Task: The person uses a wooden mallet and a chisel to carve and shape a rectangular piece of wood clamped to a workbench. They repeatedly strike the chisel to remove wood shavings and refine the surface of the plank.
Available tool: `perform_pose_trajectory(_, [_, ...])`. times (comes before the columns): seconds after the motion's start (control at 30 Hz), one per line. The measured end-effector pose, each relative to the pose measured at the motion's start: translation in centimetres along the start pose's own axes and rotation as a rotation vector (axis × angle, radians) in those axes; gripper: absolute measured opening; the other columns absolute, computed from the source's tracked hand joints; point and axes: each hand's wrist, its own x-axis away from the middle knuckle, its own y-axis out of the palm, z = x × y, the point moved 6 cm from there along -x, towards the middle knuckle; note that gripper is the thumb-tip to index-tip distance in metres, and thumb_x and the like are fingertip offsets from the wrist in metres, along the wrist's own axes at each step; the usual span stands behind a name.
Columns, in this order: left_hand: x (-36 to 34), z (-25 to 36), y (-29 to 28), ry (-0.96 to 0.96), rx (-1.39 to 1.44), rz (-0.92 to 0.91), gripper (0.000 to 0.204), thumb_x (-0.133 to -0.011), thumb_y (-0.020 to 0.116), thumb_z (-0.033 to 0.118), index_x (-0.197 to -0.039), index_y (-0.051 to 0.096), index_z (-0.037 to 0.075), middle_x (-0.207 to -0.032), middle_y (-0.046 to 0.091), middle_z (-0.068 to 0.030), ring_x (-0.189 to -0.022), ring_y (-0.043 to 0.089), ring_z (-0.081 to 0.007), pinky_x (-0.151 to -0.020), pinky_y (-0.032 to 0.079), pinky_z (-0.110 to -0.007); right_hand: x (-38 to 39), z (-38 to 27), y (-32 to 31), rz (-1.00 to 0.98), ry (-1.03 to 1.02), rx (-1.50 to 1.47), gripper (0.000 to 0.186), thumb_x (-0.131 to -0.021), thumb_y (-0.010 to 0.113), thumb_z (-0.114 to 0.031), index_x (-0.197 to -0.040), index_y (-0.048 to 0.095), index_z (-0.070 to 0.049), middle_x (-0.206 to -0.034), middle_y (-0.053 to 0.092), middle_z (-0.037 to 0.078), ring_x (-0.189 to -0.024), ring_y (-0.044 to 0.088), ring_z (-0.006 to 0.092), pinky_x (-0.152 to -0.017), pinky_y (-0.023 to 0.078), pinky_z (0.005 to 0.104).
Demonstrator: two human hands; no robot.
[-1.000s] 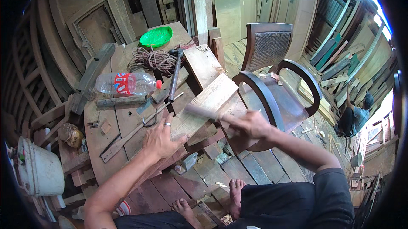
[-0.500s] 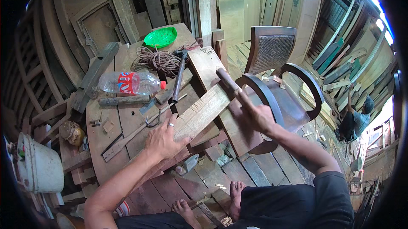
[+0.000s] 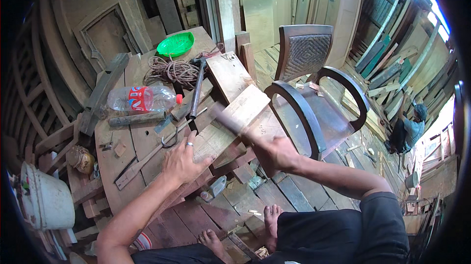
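Head view: which large items are showing?

Tabletop, wooden, is spreading left of centre. Chair, dark, woven-backed, is standing beyond its right edge.

And timber?

Board, pale, is lying aslant over other wood near the tabletop's right edge.

Middling sizes?

Rope, coiled, is lying toward the far edge; bottle, clear, red-capped, is lying sideways toward the left edge.

Hands?

Right hand is gripping a blurred tool, kind unclear, over the board; contact I cannot tell. Left hand, laid flat, thumb apart, is resting on the board's near end.

Smallest?

Ring, pale, is circling a left finger.
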Motion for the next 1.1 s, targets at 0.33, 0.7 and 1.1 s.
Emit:
perform_pose_trajectory(0.33, [-0.2, 0.3, 0.3, 0.045, -0.026, 0.032, 0.106, -0.087, 0.07, 0.061, -0.159, 0.033, -0.008, -0.143, 0.056, -0.036, -0.126, 0.061, -0.0499, -0.107, 0.049, -0.055, 1.0, 4.2, -1.1, 0.116, 0.189, 0.189, 0.088, -0.096, 0.067, -0.025, -0.17, 0.019, -0.027, -0.066, 0.066, 0.008, -0.047, 0.062, 0.025, -0.038, 0.045, 0.0421])
perform_pose_trajectory(0.7, [-0.4, 0.1, 0.2, 0.041, -0.043, 0.04, 0.1, -0.088, 0.068, 0.063, -0.156, 0.041, -0.005, -0.147, 0.055, -0.034, -0.131, 0.059, -0.0478, -0.11, 0.047, -0.054, 0.8, 5.6, -2.8, 0.068, 0.242, 0.179, 0.082, -0.096, 0.066, -0.024, -0.167, 0.026, -0.03, -0.065, 0.065, 0.015, -0.053, 0.065, 0.0335, -0.046, 0.048, 0.0483])
perform_pose_trajectory(1.1, [-0.2, 0.2, -0.1, 0.057, -0.004, 0.033, 0.102, -0.088, 0.075, 0.054, -0.159, 0.033, -0.006, -0.147, 0.053, -0.0373, -0.133, 0.056, -0.0508, -0.112, 0.046, -0.053, 0.4, 5.4, -2.9, 0.043, 0.207, 0.191, 0.072, -0.102, 0.061, -0.03, -0.166, 0.027, -0.032, -0.065, 0.064, 0.012, -0.052, 0.063, 0.0323, -0.046, 0.048, 0.0469])
